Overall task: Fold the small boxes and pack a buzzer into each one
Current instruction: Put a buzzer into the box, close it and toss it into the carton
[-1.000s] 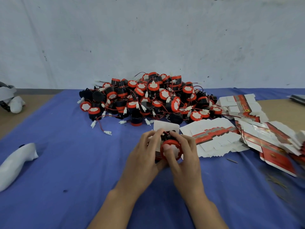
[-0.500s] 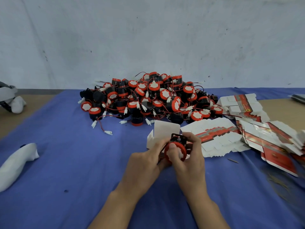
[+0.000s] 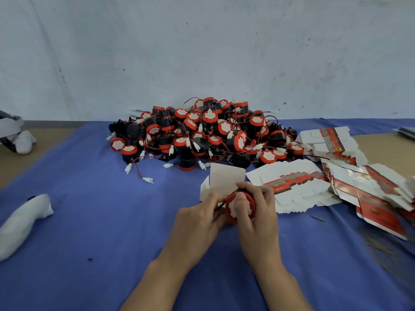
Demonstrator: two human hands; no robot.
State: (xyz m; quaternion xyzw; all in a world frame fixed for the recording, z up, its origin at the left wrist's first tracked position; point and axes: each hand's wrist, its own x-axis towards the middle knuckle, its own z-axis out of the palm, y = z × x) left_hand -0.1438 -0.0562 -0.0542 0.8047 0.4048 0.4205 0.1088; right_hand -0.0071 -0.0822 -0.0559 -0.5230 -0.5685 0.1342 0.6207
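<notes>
One view only: head cam, wide-angle, worn by the person, looking fwd and down over the worktop [image 3: 67, 221]. Forearms come in from the bottom edge, so the cam sits right above and behind them. Left hand [image 3: 197, 223] and right hand [image 3: 258, 218] sit near frame centre, close to the lens. Blue cloth [image 3: 107, 277] fills the lower half. Buzzer pile [image 3: 202, 133] lies farther out, mid-frame, against the pale wall [image 3: 202, 52], which fills the top half. Flat box blanks [image 3: 350, 182] spread toward the right edge, a bit blurred there. No 2nd view, so no overlap to report.
</notes>
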